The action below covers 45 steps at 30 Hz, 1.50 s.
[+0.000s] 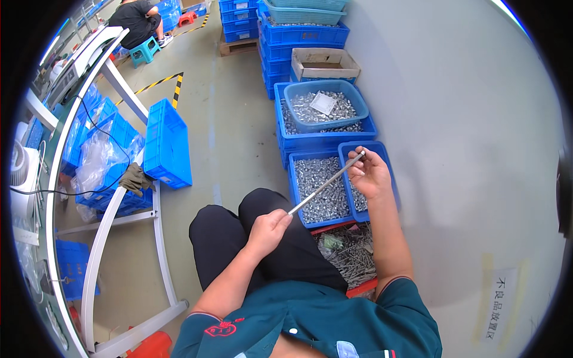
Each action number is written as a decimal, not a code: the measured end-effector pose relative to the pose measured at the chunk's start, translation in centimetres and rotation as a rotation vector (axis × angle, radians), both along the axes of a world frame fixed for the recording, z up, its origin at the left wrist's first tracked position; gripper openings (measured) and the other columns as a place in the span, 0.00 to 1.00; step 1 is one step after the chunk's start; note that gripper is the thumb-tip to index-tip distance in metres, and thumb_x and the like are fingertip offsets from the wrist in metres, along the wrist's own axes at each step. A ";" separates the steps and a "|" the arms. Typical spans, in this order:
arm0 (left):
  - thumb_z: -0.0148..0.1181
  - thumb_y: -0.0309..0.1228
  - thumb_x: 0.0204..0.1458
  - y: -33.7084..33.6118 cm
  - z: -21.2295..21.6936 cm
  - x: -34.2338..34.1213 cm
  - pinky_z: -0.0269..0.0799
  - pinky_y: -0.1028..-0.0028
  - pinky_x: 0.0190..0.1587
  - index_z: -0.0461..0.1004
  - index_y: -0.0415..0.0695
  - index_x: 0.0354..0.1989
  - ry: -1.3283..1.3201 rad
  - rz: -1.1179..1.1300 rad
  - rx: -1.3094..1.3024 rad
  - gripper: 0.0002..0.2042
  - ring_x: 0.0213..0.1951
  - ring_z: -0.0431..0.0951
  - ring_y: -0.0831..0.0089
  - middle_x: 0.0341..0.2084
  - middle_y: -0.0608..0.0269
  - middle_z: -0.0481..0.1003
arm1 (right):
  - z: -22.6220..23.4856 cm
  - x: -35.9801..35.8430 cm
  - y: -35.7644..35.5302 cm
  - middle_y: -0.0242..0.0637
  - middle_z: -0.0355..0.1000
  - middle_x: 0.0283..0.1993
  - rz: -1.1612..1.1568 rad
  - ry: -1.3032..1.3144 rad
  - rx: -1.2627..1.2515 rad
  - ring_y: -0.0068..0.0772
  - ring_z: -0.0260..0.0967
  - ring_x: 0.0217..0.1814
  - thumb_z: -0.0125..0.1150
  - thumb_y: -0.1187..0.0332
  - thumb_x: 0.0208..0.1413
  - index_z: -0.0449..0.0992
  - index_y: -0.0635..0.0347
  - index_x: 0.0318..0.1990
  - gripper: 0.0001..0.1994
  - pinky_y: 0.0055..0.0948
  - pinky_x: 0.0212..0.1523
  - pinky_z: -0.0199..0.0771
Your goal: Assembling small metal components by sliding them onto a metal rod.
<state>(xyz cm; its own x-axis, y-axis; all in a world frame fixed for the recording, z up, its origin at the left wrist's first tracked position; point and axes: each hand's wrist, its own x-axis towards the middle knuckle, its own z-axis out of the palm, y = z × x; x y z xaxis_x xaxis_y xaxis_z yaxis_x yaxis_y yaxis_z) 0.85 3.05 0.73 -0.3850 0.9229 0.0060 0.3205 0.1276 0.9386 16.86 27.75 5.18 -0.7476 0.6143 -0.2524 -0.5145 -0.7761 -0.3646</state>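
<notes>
A long, thin metal rod [322, 187] slants up to the right across my lap, between my two hands. My left hand [268, 232] is closed round its lower end, above my knee. At the upper end, the fingers of my right hand [371, 174] are pinched on the tip. Something small and bright shows there; whether it is a separate piece I cannot tell. Below the rod, a blue bin [293, 185] holds many small silver metal parts. A second blue bin [382, 149] with similar parts is partly hidden by my right hand. Many loose thin metal rods [352, 256] lie in a red container beside my thigh.
Stacked blue crates [304, 37] line the grey wall [465, 149] on the right. A light blue basin [292, 95] of metal parts sits ahead. At left stand a workbench [89, 298] and an upended blue crate [169, 143]. A person [140, 24] sits on a stool far left.
</notes>
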 end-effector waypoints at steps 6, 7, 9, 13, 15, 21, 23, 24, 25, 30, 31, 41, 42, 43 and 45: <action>0.51 0.34 0.53 -0.1 -0.2 0.0 0.65 0.66 0.27 0.71 0.38 0.26 0.020 0.007 0.024 0.11 0.23 0.72 0.55 0.18 0.51 0.70 | 0.7 -0.5 -0.7 0.36 0.64 0.28 -0.085 -0.208 0.305 0.23 0.59 0.24 0.50 0.69 0.55 0.70 0.64 0.32 0.07 0.20 0.20 0.59; 0.51 0.34 0.53 -0.1 -0.2 0.0 0.65 0.66 0.27 0.71 0.38 0.26 0.020 0.013 0.022 0.11 0.23 0.72 0.55 0.18 0.51 0.70 | 0.5 -0.5 -0.8 0.35 0.63 0.27 -0.089 -0.153 0.237 0.24 0.59 0.24 0.49 0.69 0.55 0.70 0.64 0.32 0.07 0.21 0.21 0.60; 0.51 0.34 0.53 0.0 -0.3 0.1 0.65 0.66 0.27 0.71 0.38 0.26 0.020 0.017 0.021 0.11 0.23 0.72 0.55 0.18 0.51 0.70 | 0.0 -0.7 -1.1 0.34 0.61 0.26 -0.094 -0.099 0.169 0.24 0.58 0.24 0.49 0.69 0.56 0.70 0.64 0.33 0.08 0.23 0.22 0.60; 0.51 0.34 0.53 0.0 -0.3 0.3 0.65 0.65 0.27 0.71 0.38 0.26 0.015 0.020 0.030 0.11 0.23 0.72 0.55 0.18 0.51 0.70 | -0.4 -0.9 -1.8 0.31 0.60 0.25 0.016 0.202 0.037 0.22 0.55 0.25 0.45 0.65 0.60 0.71 0.65 0.34 0.12 0.21 0.23 0.58; 0.51 0.34 0.53 -0.1 -0.2 0.2 0.65 0.66 0.27 0.71 0.38 0.26 0.011 0.018 0.026 0.11 0.23 0.72 0.55 0.18 0.51 0.70 | 0.0 -1.4 -3.0 0.31 0.59 0.25 -0.151 -0.171 0.298 0.21 0.54 0.25 0.44 0.64 0.61 0.71 0.66 0.36 0.14 0.21 0.23 0.57; 0.51 0.32 0.54 0.2 -0.4 -0.1 0.63 0.74 0.27 0.69 0.36 0.25 -0.053 0.057 0.018 0.11 0.21 0.67 0.74 0.17 0.59 0.68 | -2.7 -1.3 -6.2 0.38 0.66 0.40 0.295 -0.429 0.335 0.30 0.68 0.37 0.49 0.76 0.54 0.65 0.70 0.47 0.13 0.26 0.34 0.72; 0.51 0.32 0.54 0.3 -0.3 -0.2 0.63 0.74 0.27 0.69 0.36 0.25 -0.073 0.042 0.006 0.11 0.21 0.66 0.74 0.16 0.60 0.67 | -4.0 -0.7 -5.4 0.41 0.68 0.41 0.305 -0.454 0.272 0.34 0.70 0.39 0.48 0.76 0.54 0.65 0.71 0.47 0.13 0.29 0.37 0.74; 0.51 0.32 0.54 0.3 -0.2 -0.2 0.63 0.74 0.27 0.69 0.36 0.25 -0.074 0.044 0.005 0.11 0.21 0.66 0.74 0.16 0.60 0.67 | -4.1 -0.5 -4.8 0.42 0.68 0.41 0.218 -0.420 0.262 0.34 0.70 0.39 0.48 0.76 0.55 0.65 0.70 0.46 0.12 0.29 0.37 0.74; 0.51 0.32 0.54 0.3 0.0 -0.3 0.63 0.74 0.27 0.69 0.36 0.25 -0.067 0.045 0.002 0.11 0.21 0.66 0.74 0.16 0.60 0.67 | -4.0 -0.4 -4.2 0.43 0.69 0.41 0.130 -0.385 0.251 0.34 0.70 0.38 0.48 0.76 0.55 0.65 0.70 0.46 0.12 0.30 0.37 0.75; 0.51 0.34 0.53 0.3 0.3 -0.2 0.65 0.66 0.27 0.71 0.37 0.27 0.003 0.014 0.003 0.11 0.22 0.72 0.57 0.17 0.51 0.70 | -1.4 0.3 -0.9 0.34 0.73 0.36 -0.095 -0.386 0.267 0.25 0.71 0.34 0.51 0.63 0.58 0.71 0.59 0.40 0.10 0.22 0.29 0.70; 0.51 0.34 0.53 0.2 0.6 -0.1 0.65 0.66 0.28 0.71 0.37 0.27 0.005 0.008 -0.006 0.11 0.23 0.72 0.56 0.18 0.51 0.70 | -1.1 0.5 -0.5 0.34 0.73 0.35 -0.124 -0.399 0.279 0.26 0.70 0.34 0.53 0.61 0.57 0.71 0.58 0.38 0.10 0.22 0.29 0.71; 0.52 0.33 0.52 -0.3 -0.3 -0.1 0.65 0.64 0.27 0.70 0.38 0.26 0.011 -0.007 -0.031 0.11 0.24 0.72 0.53 0.18 0.49 0.70 | -0.2 0.5 0.0 0.28 0.65 0.22 -0.094 -0.514 0.465 0.19 0.61 0.22 0.56 0.59 0.55 0.71 0.57 0.30 0.11 0.19 0.21 0.61; 0.52 0.33 0.52 -0.4 0.0 0.0 0.65 0.64 0.27 0.70 0.38 0.26 0.027 -0.008 -0.024 0.10 0.24 0.72 0.52 0.18 0.49 0.69 | 0.0 0.6 0.3 0.27 0.64 0.21 -0.059 -0.612 0.600 0.18 0.60 0.21 0.56 0.61 0.55 0.71 0.58 0.30 0.10 0.18 0.20 0.60; 0.52 0.33 0.52 -0.1 0.1 -0.1 0.65 0.63 0.27 0.71 0.38 0.25 0.043 -0.011 -0.021 0.10 0.24 0.72 0.52 0.18 0.49 0.69 | 0.2 0.8 0.7 0.26 0.63 0.19 -0.090 -0.737 0.767 0.15 0.58 0.19 0.55 0.64 0.55 0.71 0.60 0.30 0.09 0.16 0.19 0.58; 0.53 0.33 0.52 0.1 0.2 0.0 0.65 0.65 0.26 0.71 0.38 0.27 0.071 -0.015 0.001 0.10 0.23 0.72 0.54 0.18 0.49 0.69 | 1.9 1.2 0.8 0.26 0.61 0.20 -0.091 -0.802 0.946 0.14 0.55 0.18 0.58 0.67 0.53 0.73 0.65 0.30 0.08 0.16 0.19 0.56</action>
